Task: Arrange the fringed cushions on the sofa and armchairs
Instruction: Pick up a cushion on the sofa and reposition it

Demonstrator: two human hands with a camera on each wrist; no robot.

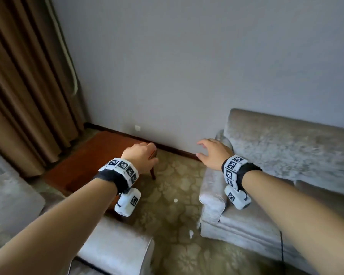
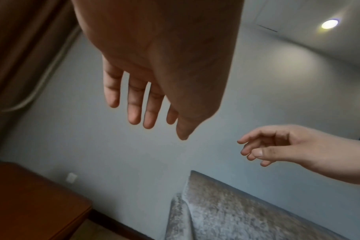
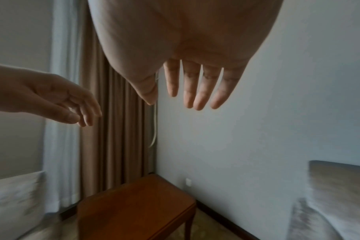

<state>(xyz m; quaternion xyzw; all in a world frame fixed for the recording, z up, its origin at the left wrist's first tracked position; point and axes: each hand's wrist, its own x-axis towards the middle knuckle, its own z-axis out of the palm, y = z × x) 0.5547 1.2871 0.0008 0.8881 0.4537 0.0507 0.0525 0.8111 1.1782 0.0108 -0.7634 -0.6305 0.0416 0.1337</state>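
Left hand, right hand: apart, raised in air, fingers loosely extended, holding nothing. Grey velvet armchair near left; sofa right against wall. Wooden side table in far corner by curtain. Fringed cushions: out of view.

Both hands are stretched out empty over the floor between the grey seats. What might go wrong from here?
No fringed cushion shows in any view, so the empty left hand and right hand may reach for nothing. The small reddish-brown wooden side table stands close under the left hand, so a low swing might knock its corner. White scraps lie on the patterned beige carpet by the grey velvet sofa; a step might slip on them.
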